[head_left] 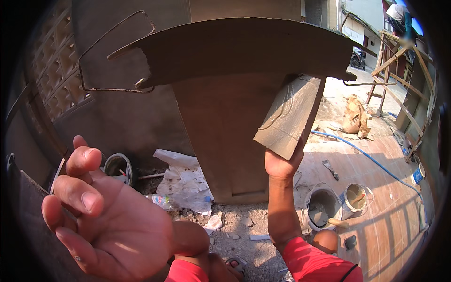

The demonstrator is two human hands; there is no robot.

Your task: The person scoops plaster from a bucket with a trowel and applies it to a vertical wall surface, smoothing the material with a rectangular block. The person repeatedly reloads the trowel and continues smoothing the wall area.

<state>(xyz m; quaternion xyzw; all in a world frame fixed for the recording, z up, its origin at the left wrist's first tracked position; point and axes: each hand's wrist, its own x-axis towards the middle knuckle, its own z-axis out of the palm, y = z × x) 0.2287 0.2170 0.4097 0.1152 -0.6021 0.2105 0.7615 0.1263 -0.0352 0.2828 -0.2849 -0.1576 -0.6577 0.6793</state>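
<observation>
Smeared board (290,115) over right hand (283,163), right of centre
Right fingers hidden, state unclear; left hand (115,214), lower left: fingers bent, apart

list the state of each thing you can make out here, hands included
left hand: raised, empty, fingers partly curled
right hand: gripping the flat board
flat board: tilted, face coated with wet-looking grey material
grey bucket: upright, open
trowel: resting at the bucket's rim
blue hose: uncoiled, curving
bottle: on its side
brown paper bag: crumpled
</observation>
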